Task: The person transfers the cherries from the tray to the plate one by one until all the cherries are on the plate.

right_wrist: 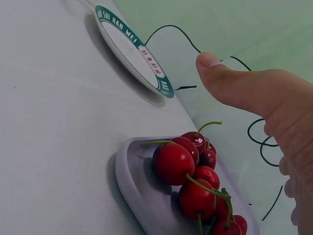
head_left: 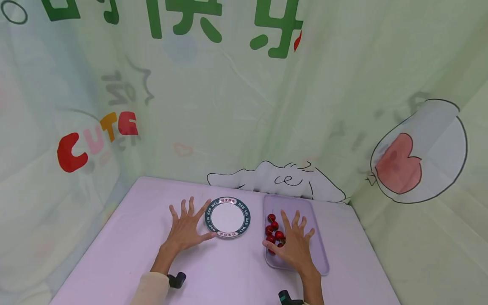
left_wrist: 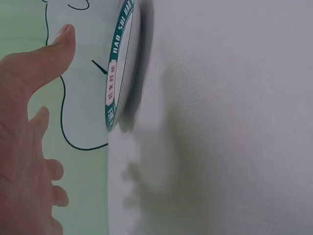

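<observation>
While seen from above: left hand (head_left: 187, 231) flat on the table (head_left: 228, 271), fingers spread apart, just beside the plate (head_left: 227, 218), holding nothing. Right hand (head_left: 295, 245) over the tray (head_left: 316, 237), fingers also apart, thumb next to the cherries (head_left: 274, 231) heaped in its left part. Probably a reach, before any grasp. Next, by judgement: lower thumb and forefinger onto one cherry, pinch gently.

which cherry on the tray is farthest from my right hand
The cherry at the far end of the tray, nearest the backdrop. The others lie closer to the right hand, some partly under it.
</observation>
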`<act>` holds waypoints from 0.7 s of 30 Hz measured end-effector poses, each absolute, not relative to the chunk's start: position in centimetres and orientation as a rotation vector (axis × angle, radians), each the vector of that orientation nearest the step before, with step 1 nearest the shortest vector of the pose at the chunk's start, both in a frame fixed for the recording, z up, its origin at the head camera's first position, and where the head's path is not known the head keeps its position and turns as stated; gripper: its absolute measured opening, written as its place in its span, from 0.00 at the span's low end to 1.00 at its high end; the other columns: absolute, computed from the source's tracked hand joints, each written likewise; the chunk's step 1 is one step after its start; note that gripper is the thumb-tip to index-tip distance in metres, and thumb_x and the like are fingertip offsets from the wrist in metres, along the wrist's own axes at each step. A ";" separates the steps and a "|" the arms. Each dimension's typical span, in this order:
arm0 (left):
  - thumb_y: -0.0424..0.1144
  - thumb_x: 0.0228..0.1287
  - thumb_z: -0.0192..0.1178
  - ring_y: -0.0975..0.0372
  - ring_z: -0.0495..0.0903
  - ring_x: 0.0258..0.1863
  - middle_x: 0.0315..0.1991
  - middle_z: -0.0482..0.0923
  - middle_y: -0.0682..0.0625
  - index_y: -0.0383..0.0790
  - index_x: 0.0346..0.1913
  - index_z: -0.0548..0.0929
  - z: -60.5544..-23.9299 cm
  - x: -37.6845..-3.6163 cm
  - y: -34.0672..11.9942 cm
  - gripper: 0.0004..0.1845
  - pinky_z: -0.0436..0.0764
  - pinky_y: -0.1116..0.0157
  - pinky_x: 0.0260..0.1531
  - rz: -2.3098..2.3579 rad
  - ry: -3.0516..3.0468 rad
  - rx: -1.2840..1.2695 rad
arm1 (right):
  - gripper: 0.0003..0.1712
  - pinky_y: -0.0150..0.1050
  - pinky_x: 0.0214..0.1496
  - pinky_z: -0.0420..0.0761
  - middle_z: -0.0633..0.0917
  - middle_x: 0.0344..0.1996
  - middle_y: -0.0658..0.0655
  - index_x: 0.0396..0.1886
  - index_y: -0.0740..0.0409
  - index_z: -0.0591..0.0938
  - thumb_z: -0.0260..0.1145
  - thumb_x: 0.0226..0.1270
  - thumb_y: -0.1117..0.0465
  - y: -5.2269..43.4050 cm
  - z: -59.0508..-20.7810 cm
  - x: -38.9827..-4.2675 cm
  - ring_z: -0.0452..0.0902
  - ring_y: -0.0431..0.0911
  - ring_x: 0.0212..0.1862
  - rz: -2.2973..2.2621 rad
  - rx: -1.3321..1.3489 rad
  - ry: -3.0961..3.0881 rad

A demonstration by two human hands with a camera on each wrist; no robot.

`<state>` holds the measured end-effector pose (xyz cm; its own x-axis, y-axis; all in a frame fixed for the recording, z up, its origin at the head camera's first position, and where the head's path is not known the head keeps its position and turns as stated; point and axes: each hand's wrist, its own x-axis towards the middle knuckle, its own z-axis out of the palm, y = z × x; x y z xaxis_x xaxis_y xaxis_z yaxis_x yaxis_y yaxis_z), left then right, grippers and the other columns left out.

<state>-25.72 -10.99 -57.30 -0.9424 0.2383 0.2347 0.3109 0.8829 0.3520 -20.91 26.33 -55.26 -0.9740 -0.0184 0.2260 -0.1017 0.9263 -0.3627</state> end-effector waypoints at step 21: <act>0.54 0.79 0.65 0.37 0.86 0.63 0.72 0.81 0.36 0.45 0.85 0.67 -57.6 -26.0 -10.6 0.39 0.83 0.32 0.64 -0.897 -2.886 -0.166 | 0.51 0.88 0.79 0.54 0.73 0.78 0.76 0.80 0.55 0.76 0.80 0.60 0.40 26.8 -55.7 -20.7 0.64 0.75 0.80 0.693 0.095 -2.673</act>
<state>-25.99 -10.60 -57.62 -0.9875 0.0701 0.1413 0.1379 0.8190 0.5570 -20.66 26.83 -55.71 -0.9271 0.0286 0.3738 -0.1566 0.8764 -0.4555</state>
